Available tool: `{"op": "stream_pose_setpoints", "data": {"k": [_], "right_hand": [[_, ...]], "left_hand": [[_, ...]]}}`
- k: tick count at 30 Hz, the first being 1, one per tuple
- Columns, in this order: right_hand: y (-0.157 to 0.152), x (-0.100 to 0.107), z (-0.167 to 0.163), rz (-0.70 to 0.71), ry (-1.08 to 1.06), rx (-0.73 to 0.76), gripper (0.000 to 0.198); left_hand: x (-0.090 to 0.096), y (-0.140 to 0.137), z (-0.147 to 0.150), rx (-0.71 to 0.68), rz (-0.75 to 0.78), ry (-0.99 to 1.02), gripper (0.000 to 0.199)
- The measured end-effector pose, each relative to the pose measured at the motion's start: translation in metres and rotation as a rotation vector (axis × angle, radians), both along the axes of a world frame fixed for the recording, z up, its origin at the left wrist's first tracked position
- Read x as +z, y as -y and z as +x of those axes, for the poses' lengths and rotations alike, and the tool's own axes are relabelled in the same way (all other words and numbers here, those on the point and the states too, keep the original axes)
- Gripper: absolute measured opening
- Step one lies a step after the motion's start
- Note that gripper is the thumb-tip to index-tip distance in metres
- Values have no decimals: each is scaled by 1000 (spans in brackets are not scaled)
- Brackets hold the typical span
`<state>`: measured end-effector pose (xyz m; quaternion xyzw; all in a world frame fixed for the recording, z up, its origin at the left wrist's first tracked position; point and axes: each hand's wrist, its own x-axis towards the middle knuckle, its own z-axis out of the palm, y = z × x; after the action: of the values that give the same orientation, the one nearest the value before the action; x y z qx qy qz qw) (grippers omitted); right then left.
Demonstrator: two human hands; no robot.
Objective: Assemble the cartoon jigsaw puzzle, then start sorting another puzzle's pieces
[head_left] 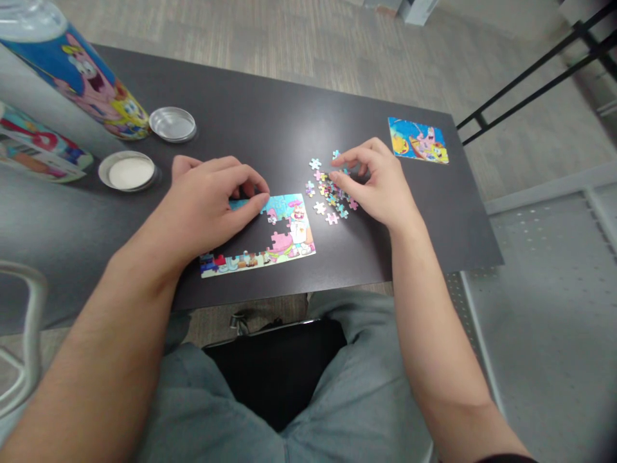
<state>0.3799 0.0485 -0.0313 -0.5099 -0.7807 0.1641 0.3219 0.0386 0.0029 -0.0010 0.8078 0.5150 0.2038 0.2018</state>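
Note:
A partly assembled jigsaw puzzle (294, 244) lies flat on the dark table, its border joined along the bottom and right, with a gap in the middle. My left hand (212, 199) rests over its upper left, covering that part. Thumb and index finger are pressed together at the puzzle's top edge; whatever is between them is hidden. To the right, loose puzzle pieces (332, 217) lie in a small heap. Above the heap hovers my right hand (373, 180), its thumb and index finger slightly apart, with no piece visible between them.
A small picture card (419, 140) lies near the table's (270, 116) right end. Toward the left stand a tall cartoon-printed tube (96, 83) and a second printed tube (43, 145). Beside them sit a clear round lid (172, 124) and a white-lined lid (126, 172).

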Motion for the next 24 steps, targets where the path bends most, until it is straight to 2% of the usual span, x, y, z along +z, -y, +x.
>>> {"op": "stream_pose_setpoints", "data": {"k": [4, 9, 13, 24], "right_hand": [[1, 7, 1, -39, 15, 30, 17], [27, 25, 23, -160, 56, 118, 16], [42, 33, 27, -241, 140, 173, 21], [44, 37, 16, -254, 187, 267, 10]], "left_hand": [[-3, -2, 0, 6, 16, 37, 21], [-5, -3, -2, 0, 11, 52, 19], [-3, -2, -1, 9, 5, 30, 21], [-4, -3, 0, 42, 8, 1, 22]]}}
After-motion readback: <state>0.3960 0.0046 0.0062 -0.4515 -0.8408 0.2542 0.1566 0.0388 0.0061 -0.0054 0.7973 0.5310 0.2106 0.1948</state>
